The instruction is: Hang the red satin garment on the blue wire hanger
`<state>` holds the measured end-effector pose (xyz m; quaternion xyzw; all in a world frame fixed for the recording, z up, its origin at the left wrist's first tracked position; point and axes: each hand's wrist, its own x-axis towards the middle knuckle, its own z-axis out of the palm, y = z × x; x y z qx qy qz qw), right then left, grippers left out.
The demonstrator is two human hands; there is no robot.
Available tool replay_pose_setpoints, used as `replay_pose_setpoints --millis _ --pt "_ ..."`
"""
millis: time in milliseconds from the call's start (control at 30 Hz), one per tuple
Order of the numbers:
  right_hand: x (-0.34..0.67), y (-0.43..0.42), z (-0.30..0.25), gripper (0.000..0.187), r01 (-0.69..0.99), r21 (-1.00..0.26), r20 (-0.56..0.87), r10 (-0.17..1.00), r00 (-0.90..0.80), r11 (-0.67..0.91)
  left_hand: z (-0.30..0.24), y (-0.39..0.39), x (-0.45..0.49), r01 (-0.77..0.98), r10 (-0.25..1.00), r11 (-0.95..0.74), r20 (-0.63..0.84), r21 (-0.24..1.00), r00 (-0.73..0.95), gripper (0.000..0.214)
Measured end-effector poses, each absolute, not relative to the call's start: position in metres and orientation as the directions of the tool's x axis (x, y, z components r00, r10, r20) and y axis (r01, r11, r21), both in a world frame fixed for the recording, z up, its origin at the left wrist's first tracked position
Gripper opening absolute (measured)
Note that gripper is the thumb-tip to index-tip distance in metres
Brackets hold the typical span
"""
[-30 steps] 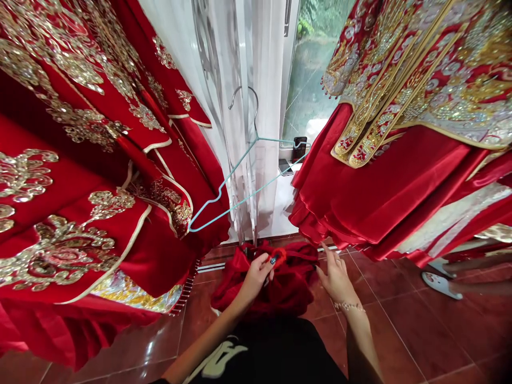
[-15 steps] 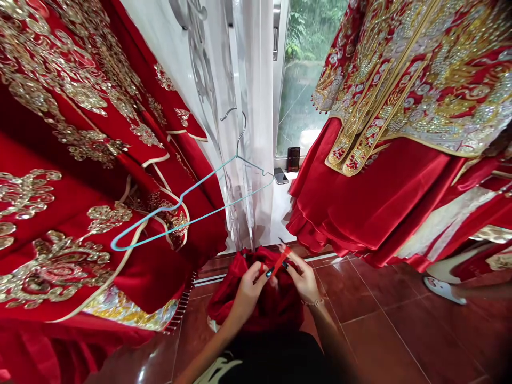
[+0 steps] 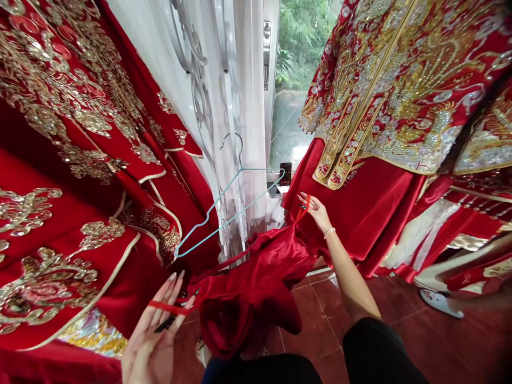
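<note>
Together, both hands (image 3: pixel 151 333) (image 3: pixel 317 212) stretch the red garment (image 3: pixel 260 269); the phone screen's (image 3: pixel 285 175) illegible.

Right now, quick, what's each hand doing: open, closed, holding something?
Left hand: open, fingers extended, a red strap lying across them.
Right hand: holding another red strap; how tightly its fingers close, I cannot tell.

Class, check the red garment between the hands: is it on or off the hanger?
Off: the garment sags between red straps at the left hand and right hand; the hanger shows bare wire.
</note>
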<state>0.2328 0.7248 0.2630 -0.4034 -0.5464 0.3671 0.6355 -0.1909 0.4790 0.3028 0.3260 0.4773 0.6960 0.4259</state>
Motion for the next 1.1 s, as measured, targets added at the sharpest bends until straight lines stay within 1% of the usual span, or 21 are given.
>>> replay_pose_setpoints --millis 100,233,267,333,433,567,633,733,800,867,967,1100 --pt "0.224 0.756 0.281 0.061 -0.098 -0.904 0.41 0.909 0.082 0.416 0.327 0.495 -0.184 -0.196 0.869 -0.255 0.135 0.947 -0.477 0.04" --pt "0.201 0.78 0.298 0.063 -0.127 -0.901 0.419 0.908 -0.001 0.415 0.345 0.534 -0.195 -0.151 0.804 -0.375 0.24 0.915 -0.544 0.028" --pt "0.195 0.782 0.3 0.063 -0.133 -0.902 0.418 0.908 -0.027 0.411 0.347 0.544 -0.201 -0.13 0.78 -0.41 0.273 0.903 -0.563 0.027" --pt "0.186 0.781 0.306 0.063 -0.139 -0.901 0.423 0.903 -0.075 0.41 0.35 0.561 -0.212 -0.072 0.734 -0.461 0.335 0.884 -0.59 0.033" --pt "0.18 0.768 0.315 0.062 -0.139 -0.89 0.452 0.882 -0.132 0.435 0.354 0.58 -0.229 0.018 0.682 -0.49 0.396 0.872 -0.614 0.039" --pt "0.181 0.742 0.334 0.055 -0.074 -0.873 0.487 0.848 -0.21 0.483 0.365 0.604 -0.248 0.098 0.632 -0.518 0.457 0.85 -0.626 0.042" --pt "0.179 0.728 0.347 0.053 -0.027 -0.865 0.49 0.83 -0.266 0.501 0.37 0.615 -0.255 0.108 0.655 -0.52 0.477 0.847 -0.586 0.044" --pt "0.176 0.709 0.366 0.051 0.099 -0.86 0.437 0.823 -0.364 0.5 0.376 0.63 -0.26 0.147 0.752 -0.45 0.463 0.881 -0.469 0.047" --pt "0.176 0.7 0.378 0.04 0.224 -0.836 0.391 0.83 -0.397 0.501 0.378 0.635 -0.261 0.193 0.848 -0.351 0.398 0.916 -0.349 0.048" --pt "0.178 0.693 0.388 0.031 0.314 -0.8 0.371 0.833 -0.41 0.511 0.379 0.638 -0.261 0.201 0.91 -0.268 0.316 0.942 -0.267 0.049" --pt "0.185 0.687 0.396 0.031 0.373 -0.769 0.348 0.83 -0.435 0.518 0.386 0.639 -0.262 0.151 0.929 -0.228 0.261 0.962 -0.264 0.049" --pt "0.193 0.687 0.396 0.029 0.397 -0.757 0.328 0.827 -0.456 0.519 0.41 0.634 -0.257 0.1 0.948 -0.176 0.196 0.979 -0.249 0.053"
